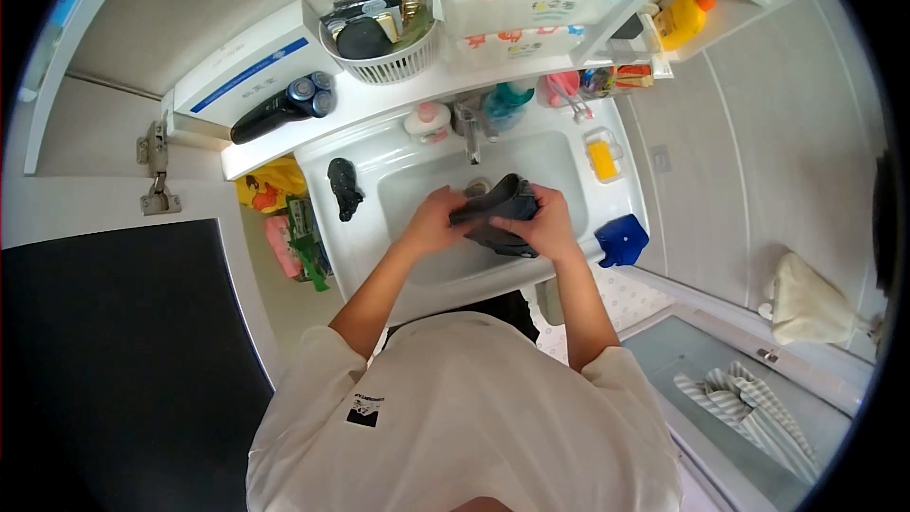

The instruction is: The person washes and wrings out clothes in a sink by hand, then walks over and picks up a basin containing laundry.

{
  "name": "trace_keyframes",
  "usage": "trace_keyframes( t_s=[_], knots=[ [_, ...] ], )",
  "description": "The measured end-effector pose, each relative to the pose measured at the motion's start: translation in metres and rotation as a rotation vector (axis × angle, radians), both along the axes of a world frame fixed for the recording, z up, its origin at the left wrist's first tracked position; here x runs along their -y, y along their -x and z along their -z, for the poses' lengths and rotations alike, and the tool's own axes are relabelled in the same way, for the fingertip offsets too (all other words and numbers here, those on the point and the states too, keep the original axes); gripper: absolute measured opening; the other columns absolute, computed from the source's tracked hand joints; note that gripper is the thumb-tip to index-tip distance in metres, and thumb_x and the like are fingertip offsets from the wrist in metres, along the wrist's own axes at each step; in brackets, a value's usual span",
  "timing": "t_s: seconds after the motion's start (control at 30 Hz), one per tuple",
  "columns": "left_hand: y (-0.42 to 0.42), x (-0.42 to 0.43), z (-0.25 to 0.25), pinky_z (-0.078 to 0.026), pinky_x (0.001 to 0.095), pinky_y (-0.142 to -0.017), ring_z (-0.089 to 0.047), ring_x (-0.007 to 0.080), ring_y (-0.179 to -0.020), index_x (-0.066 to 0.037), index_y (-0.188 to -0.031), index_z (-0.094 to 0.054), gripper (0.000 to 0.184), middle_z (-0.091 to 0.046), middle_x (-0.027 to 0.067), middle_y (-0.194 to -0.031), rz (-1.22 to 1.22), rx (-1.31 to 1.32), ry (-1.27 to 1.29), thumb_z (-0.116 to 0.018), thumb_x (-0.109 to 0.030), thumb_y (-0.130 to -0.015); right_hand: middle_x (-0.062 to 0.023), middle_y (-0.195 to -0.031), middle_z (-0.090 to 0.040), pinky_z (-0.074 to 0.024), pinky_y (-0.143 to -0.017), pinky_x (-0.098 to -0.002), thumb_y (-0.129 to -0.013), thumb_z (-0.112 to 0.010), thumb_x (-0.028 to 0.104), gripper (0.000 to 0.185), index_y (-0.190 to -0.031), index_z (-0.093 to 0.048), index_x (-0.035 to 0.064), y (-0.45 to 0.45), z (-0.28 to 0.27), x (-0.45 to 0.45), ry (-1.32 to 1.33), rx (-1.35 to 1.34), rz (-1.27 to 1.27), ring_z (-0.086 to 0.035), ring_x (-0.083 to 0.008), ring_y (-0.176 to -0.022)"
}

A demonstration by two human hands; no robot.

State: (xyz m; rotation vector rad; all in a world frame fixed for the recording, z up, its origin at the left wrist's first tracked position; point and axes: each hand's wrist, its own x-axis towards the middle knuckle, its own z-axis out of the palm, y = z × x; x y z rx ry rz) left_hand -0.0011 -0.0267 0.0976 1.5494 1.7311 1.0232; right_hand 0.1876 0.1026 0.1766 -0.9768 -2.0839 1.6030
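Note:
Over the white sink basin (pixel 417 277), I hold a dark, wet-looking cloth (pixel 502 213) that is folded and bunched; what garment it is I cannot tell. My right hand (pixel 548 223) grips its right side, the thumb lying across the front. My left hand (pixel 438 220) is closed at the left edge of the cloth, its fingertips partly hidden and slightly blurred. A bunched black cloth (pixel 344 190) lies on the sink's left ledge. Behind my hands stands the metal faucet (pixel 468 128).
A soap bottle (pixel 427 121) and a teal cup (pixel 507 102) flank the faucet. On the right ledge are a yellow soap in a dish (pixel 602 159) and a blue object (pixel 623 240). An electric shaver (pixel 284 106) and a basket (pixel 391 66) rest on the shelf. An open cabinet door (pixel 123 322) is at left.

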Motion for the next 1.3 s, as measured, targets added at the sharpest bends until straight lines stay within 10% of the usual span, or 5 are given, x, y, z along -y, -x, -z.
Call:
trace_keyframes(
  t_s=[0.23, 0.43, 0.7, 0.9, 1.3],
  knots=[
    [0.002, -0.007, -0.036, -0.047, 0.0455, -0.073, -0.057, 0.037, -0.066, -0.004, -0.068, -0.064, 0.03, -0.057, 0.0147, -0.065, 0.202, 0.183, -0.05, -0.078, -0.026, -0.084, -0.0105, -0.09, -0.076, -0.057, -0.075, -0.0299, -0.071, -0.092, 0.02, 0.051, -0.112, -0.069, -0.0001, -0.02, 0.021, -0.032, 0.188, -0.06, 0.225, -0.072, -0.0153, -0.08],
    [-0.014, -0.02, -0.064, -0.046, 0.0404, -0.061, -0.056, 0.0337, -0.059, -0.003, -0.07, -0.062, 0.033, -0.056, 0.0132, -0.064, 0.233, 0.081, -0.134, -0.076, -0.028, -0.086, -0.0142, -0.115, -0.06, -0.0493, -0.094, -0.0381, -0.074, -0.089, 0.023, 0.069, -0.131, -0.057, 0.0041, -0.019, 0.047, -0.014, -0.419, 0.036, 0.379, -0.06, -0.0257, -0.107],
    [-0.016, -0.026, -0.068, -0.042, 0.0388, -0.056, -0.054, 0.0348, -0.061, 0.0, -0.076, -0.062, 0.027, -0.054, 0.0125, -0.066, 0.12, 0.28, -0.227, -0.074, -0.021, -0.087, -0.0155, -0.139, -0.049, -0.0429, -0.105, -0.0436, -0.063, -0.094, 0.035, 0.092, -0.139, -0.051, 0.0064, -0.02, 0.04, 0.032, -0.224, -0.209, -0.158, -0.049, -0.0339, -0.131],
    [-0.016, -0.035, -0.068, -0.042, 0.039, -0.056, -0.055, 0.0353, -0.064, 0.0, -0.079, -0.062, 0.024, -0.052, 0.0137, -0.068, 0.197, 0.013, -0.114, -0.073, -0.02, -0.088, -0.015, -0.115, -0.067, -0.0522, -0.092, -0.0397, -0.068, -0.093, 0.023, 0.069, -0.124, -0.06, -0.0001, 0.007, 0.052, 0.059, -0.001, -0.026, 0.006, -0.066, -0.0281, -0.107],
    [-0.006, 0.013, -0.015, -0.041, 0.0368, -0.108, -0.055, 0.0266, -0.126, -0.005, -0.139, -0.053, 0.045, -0.061, 0.0148, -0.132, -0.413, 0.357, -0.04, -0.065, -0.015, -0.096, -0.0119, -0.094, -0.075, -0.0548, -0.08, -0.0352, -0.076, -0.09, 0.024, 0.044, -0.101, -0.07, -0.0052, -0.026, 0.068, 0.04, 0.237, -0.17, 0.496, -0.068, -0.0183, -0.082]
  ],
)
